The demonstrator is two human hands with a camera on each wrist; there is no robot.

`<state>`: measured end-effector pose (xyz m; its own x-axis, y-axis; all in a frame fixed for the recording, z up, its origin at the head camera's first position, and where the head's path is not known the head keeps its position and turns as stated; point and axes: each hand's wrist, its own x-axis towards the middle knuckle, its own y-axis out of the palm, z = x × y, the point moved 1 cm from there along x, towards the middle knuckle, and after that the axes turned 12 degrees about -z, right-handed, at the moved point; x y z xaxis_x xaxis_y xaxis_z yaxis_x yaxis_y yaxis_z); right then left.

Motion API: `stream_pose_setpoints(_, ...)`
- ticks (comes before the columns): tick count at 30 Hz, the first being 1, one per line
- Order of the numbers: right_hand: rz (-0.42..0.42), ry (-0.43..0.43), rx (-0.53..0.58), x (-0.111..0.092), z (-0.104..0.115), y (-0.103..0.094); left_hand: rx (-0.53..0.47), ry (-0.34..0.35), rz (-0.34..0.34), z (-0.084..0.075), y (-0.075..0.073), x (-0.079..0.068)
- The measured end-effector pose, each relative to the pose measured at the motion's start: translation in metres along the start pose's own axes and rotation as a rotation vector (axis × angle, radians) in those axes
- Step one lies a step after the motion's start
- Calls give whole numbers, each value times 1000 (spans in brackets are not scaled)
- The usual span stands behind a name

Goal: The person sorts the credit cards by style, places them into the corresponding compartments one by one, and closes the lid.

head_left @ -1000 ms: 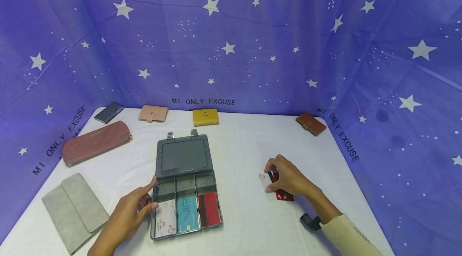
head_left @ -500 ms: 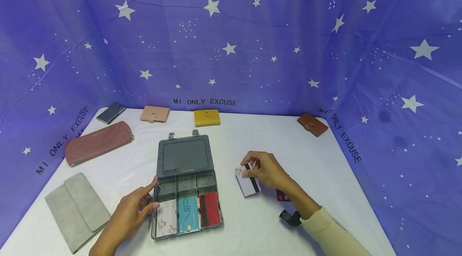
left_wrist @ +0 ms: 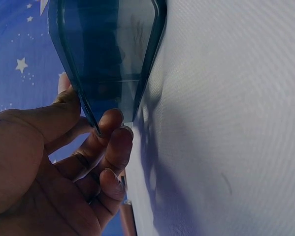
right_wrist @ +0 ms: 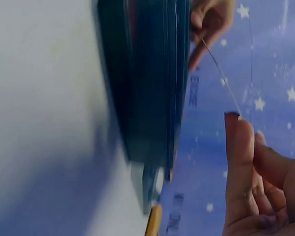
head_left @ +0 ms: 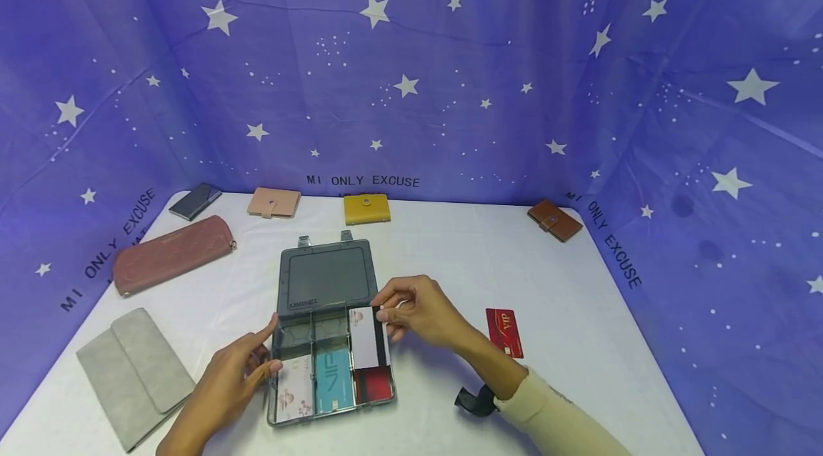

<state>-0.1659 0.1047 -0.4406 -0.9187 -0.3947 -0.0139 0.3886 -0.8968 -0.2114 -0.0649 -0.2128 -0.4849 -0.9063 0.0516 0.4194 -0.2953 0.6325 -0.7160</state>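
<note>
A grey translucent compartment box [head_left: 329, 276] lies with its lid folded back. My left hand [head_left: 228, 377] grips its left side; the left wrist view shows thumb and fingers at the box wall [left_wrist: 103, 44]. Between thumb and fingers, my right hand [head_left: 427, 309] pinches a white card with a black stripe [head_left: 365, 338], tilted over the right column of compartments. Edge-on, that card [right_wrist: 218, 69] looks like a thin line in the right wrist view. The front compartments hold a white floral card [head_left: 296, 388], a blue VIP card [head_left: 334, 379] and a red card [head_left: 379, 386], partly covered.
A red VIP card [head_left: 504, 332] lies on the white table to the right. Along the back are dark [head_left: 196, 201], pink [head_left: 273, 203], yellow [head_left: 367, 209] and brown [head_left: 554, 220] card holders. A long reddish wallet [head_left: 173, 256] and a grey envelope pouch [head_left: 135, 377] lie left.
My right hand has lifted the white striped card off the red VIP card and carried it left to above the box. The left hand has stayed at the box's side.
</note>
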Motion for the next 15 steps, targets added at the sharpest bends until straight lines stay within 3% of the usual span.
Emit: stream_pose_setpoints(15, -23, -30, 53, 6, 0, 84, 6, -48, 22, -1, 0, 1)
